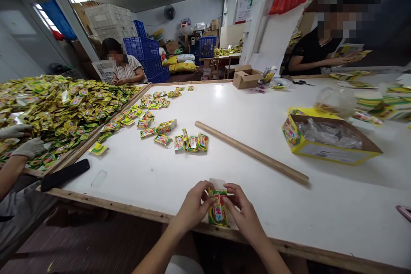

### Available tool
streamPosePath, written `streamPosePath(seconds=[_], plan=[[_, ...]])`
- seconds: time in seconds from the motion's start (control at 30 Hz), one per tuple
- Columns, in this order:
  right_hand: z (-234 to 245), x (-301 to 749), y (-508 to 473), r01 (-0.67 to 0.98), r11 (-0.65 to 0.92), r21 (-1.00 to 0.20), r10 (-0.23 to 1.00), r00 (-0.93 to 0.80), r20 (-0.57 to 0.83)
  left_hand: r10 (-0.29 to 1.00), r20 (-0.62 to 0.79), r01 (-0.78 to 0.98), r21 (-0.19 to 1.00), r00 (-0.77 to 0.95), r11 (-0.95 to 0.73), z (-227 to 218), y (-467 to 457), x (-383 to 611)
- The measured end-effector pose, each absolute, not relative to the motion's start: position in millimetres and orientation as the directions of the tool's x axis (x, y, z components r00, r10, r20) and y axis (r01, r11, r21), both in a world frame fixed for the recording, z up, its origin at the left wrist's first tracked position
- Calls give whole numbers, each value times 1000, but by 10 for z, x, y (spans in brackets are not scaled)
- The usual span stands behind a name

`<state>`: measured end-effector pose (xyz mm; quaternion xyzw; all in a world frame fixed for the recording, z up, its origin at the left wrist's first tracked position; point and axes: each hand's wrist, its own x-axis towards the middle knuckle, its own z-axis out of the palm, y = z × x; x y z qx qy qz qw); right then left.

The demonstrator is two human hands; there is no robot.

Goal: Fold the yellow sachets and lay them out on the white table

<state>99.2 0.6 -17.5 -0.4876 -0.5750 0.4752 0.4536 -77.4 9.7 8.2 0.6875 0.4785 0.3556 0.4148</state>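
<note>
Both my hands hold one small stack of yellow-green sachets [217, 210] inside a clear sleeve, right at the near edge of the white table [321, 205]. My left hand [193, 206] pinches its left side and my right hand [244, 212] pinches its right side, fingers closed on it. The clear sleeve sticks up above the sachets. More loose sachets [191, 142] lie on the table in front of me, with further ones [150, 115] trailing to the far left.
A long wooden stick [252, 152] lies diagonally mid-table. An open yellow carton [327, 139] with clear bags stands right. A black bar [65, 174] lies at the left edge. A big sachet heap [58, 107] fills the left table, with a co-worker's gloved hand [29, 147]. Other people sit behind.
</note>
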Motion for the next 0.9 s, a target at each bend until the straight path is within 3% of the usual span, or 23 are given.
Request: streamPosePath(seconds=[0.2,0.33,0.43,0.6,0.73,0.9], plan=[[0,1041,199,430,259,-865,951,-271,150,917,66,500,821,394,-274,203,257,-799],[28,1014,285,510,332,-793,927,-331,176,903,40,535,794,427,-288,198,285,-783],[-41,987,252,415,258,-873,951,-267,154,933,46,403,893,358,-199,116,207,-750],[-246,952,117,66,70,-995,998,-9,70,972,6,42,999,233,-16,-84,50,-685],[-283,960,89,27,101,-994,994,-37,100,972,-20,65,998,234,5,-118,47,-705],[-182,942,107,134,96,-986,987,-142,76,976,5,106,994,218,-29,-68,89,-719]])
